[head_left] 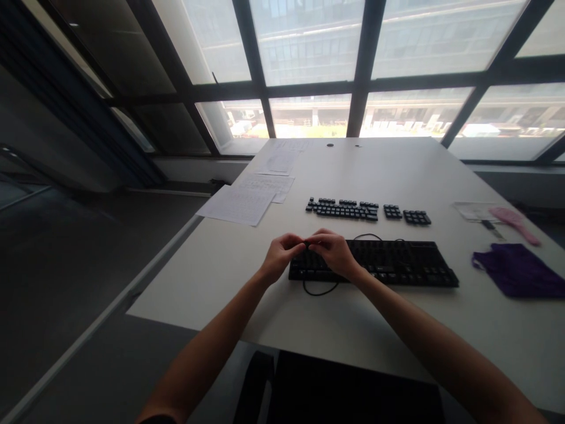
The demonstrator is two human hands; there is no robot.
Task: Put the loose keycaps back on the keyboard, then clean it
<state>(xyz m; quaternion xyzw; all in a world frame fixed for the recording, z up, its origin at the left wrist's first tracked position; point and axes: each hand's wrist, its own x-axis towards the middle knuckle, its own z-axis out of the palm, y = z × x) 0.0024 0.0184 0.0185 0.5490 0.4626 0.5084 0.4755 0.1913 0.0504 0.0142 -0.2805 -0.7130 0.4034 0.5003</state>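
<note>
A black keyboard (408, 259) lies on the white table, and parts of its key area look bare of caps. Over its upper left corner my left hand (281, 253) and my right hand (331, 250) meet at the fingertips. Between them they pinch a small dark keycap (306, 244), mostly covered by the fingers. Behind the keyboard, loose black keycaps (342, 209) are laid out in keyboard order, with two smaller blocks of keycaps (416, 218) to their right. A thin black cable (321, 293) loops out from under the keyboard's front edge.
Printed sheets of paper (238, 204) lie along the table's left edge. On the right are a purple cloth bag (521, 271), a pink hairbrush-like object (514, 222) and a small brush-like tool (491, 228). A black chair (353, 388) stands at the front edge; windows are behind.
</note>
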